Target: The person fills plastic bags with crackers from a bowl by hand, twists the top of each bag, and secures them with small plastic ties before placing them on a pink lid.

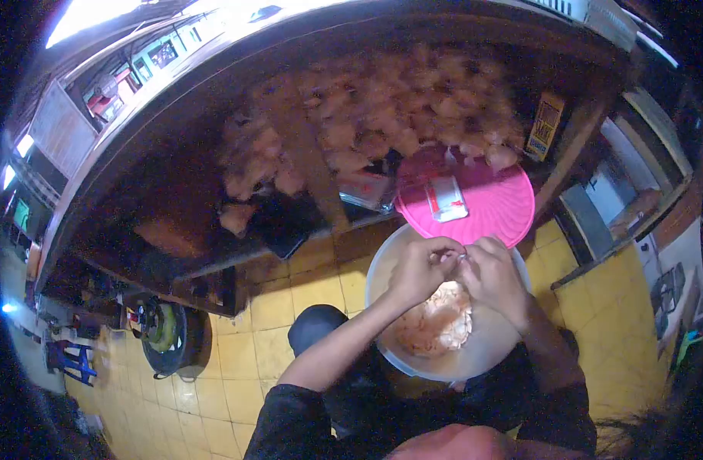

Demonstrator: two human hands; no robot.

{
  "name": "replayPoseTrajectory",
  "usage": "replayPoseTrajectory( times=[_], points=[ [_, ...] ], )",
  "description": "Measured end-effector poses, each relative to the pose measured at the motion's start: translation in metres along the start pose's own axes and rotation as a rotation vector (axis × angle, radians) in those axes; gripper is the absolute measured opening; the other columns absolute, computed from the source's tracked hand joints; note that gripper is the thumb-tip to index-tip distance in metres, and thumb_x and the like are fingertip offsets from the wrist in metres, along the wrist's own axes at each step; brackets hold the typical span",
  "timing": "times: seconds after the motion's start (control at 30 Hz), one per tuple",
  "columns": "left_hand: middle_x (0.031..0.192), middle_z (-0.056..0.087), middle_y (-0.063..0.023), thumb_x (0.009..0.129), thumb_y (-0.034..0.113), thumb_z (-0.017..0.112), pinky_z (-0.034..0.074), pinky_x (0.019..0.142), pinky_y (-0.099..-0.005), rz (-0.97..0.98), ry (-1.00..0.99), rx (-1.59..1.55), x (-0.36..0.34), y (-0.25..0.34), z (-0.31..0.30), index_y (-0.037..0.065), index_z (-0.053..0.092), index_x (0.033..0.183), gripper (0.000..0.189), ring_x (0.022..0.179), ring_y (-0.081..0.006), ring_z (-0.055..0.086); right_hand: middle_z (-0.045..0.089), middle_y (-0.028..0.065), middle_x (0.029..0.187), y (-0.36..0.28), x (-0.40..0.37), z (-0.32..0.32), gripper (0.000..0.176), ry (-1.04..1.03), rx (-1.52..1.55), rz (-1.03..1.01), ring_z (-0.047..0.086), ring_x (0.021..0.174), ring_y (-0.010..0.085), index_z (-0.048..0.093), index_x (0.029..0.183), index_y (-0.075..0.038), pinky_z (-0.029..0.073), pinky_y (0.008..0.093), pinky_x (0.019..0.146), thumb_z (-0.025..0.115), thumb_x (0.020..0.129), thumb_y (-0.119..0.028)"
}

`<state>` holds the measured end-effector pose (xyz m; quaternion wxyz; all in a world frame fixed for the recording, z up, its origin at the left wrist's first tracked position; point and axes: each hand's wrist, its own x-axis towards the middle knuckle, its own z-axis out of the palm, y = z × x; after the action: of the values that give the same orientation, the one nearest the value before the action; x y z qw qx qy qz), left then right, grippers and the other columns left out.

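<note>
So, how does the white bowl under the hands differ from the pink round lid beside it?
The white bowl is deep and holds a pinkish mass; the pink lid is flat and carries a small white packet. The bowl sits low, below the left hand and right hand; the lid lies higher, overlapping the bowl's far rim. Both are round.

This is a rough working kitchen where food is made in bulk. Under the left hand (pixel 422 270) and right hand (pixel 496 277) sits a round white plastic basin (pixel 489 349) of pinkish paste. Just beyond them, a long dark wooden bench (pixel 175 176) carries dozens of pale pink shaped lumps (pixel 382 115). Far off the left hand's side, a black round pan (pixel 189 341) stands on the yellow tiled floor (pixel 313 291).
</note>
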<state>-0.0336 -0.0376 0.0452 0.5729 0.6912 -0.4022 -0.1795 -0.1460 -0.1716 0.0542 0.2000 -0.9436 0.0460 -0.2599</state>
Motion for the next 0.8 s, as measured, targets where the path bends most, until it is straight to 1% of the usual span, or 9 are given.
replayPoseTrajectory(
  times=[0.1,0.2,0.27,0.33,0.4,0.5,0.53,0.6,0.8],
  points=[
    [0.081,0.069,-0.0036,0.082,0.007,0.069,0.046,0.066,-0.0233,0.075,0.021,0.016,0.0,-0.006,0.002,0.004,0.072,0.099,0.018,0.071,-0.007,0.057,0.058,0.0135,0.073,0.006,-0.002,0.006,0.011,0.028,0.017,-0.08,0.058,0.071,0.0334,0.063,0.075,-0.003,0.046,0.045,0.074,0.063,0.075,-0.014],
    [0.084,0.07,-0.0057,0.082,0.006,0.068,0.048,0.07,-0.0251,-0.001,-0.031,0.004,0.0,-0.001,0.001,0.005,0.072,0.102,0.02,0.075,-0.0097,0.06,0.057,0.0129,0.067,0.002,-0.001,0.0,0.011,0.08,-0.028,-0.041,0.058,0.065,0.0334,0.064,0.071,-0.004,0.046,0.0457,0.071,0.063,0.075,-0.014],
    [0.087,0.069,-0.0112,0.083,0.005,0.065,0.048,0.067,-0.0289,0.185,0.027,0.068,0.0,-0.001,0.004,0.004,0.07,0.104,0.022,0.074,-0.0165,0.062,0.056,0.0125,0.065,0.003,0.0,-0.002,0.01,0.08,-0.003,-0.001,0.057,0.062,0.0327,0.065,0.07,-0.004,0.047,0.045,0.068,0.064,0.074,-0.013],
    [0.088,0.068,-0.0116,0.082,0.004,0.064,0.048,0.069,-0.0306,0.238,0.047,0.066,-0.001,0.0,0.008,0.003,0.07,0.103,0.022,0.077,-0.0197,0.062,0.056,0.0122,0.063,0.002,0.001,-0.003,0.01,0.085,0.024,0.038,0.057,0.059,0.032,0.066,0.07,-0.004,0.047,0.0444,0.064,0.064,0.074,-0.013],
    [0.09,0.068,-0.0121,0.081,0.003,0.063,0.048,0.072,-0.0322,0.286,0.075,0.06,-0.001,0.0,0.011,0.003,0.07,0.103,0.023,0.08,-0.023,0.062,0.059,0.0117,0.063,0.0,0.001,-0.005,0.011,0.079,0.256,0.201,0.059,0.057,0.028,0.069,0.074,-0.004,0.047,0.0393,0.058,0.063,0.074,-0.013],
    [0.09,0.068,-0.0108,0.081,0.007,0.064,0.048,0.078,-0.0363,0.341,0.113,0.211,0.0,-0.001,0.011,0.006,0.071,0.1,0.02,0.086,-0.0257,0.063,0.063,0.0124,0.066,0.01,0.0,0.0,0.012,0.132,0.376,0.22,0.062,0.058,0.0213,0.07,0.077,-0.003,0.047,0.0333,0.055,0.062,0.076,-0.012],
    [0.09,0.067,-0.01,0.08,0.01,0.065,0.045,0.082,-0.0389,0.411,0.117,0.294,-0.001,0.002,0.011,0.007,0.071,0.099,0.02,0.088,-0.0264,0.061,0.063,0.0124,0.066,0.014,-0.002,0.001,0.012,0.133,0.376,0.219,0.062,0.058,0.0213,0.07,0.077,-0.003,0.047,0.0333,0.055,0.062,0.076,-0.012],
    [0.091,0.067,-0.0091,0.08,0.012,0.066,0.042,0.085,-0.0414,0.481,0.123,0.381,-0.001,0.003,0.011,0.008,0.071,0.098,0.019,0.09,-0.0272,0.059,0.066,0.0106,0.068,0.023,-0.004,0.001,0.014,0.021,0.582,0.417,0.062,0.06,0.0153,0.071,0.08,-0.001,0.048,0.0297,0.057,0.059,0.08,-0.01],
    [0.095,0.067,-0.004,0.078,0.017,0.069,0.038,0.086,-0.043,0.545,0.066,0.555,-0.004,0.001,0.011,0.01,0.072,0.096,0.019,0.092,-0.0251,0.055,0.067,0.0073,0.071,0.038,0.001,-0.012,0.019,-0.062,1.004,0.466,0.061,0.064,0.012,0.069,0.08,0.005,0.049,0.0262,0.061,0.054,0.084,-0.007]
  ],
)
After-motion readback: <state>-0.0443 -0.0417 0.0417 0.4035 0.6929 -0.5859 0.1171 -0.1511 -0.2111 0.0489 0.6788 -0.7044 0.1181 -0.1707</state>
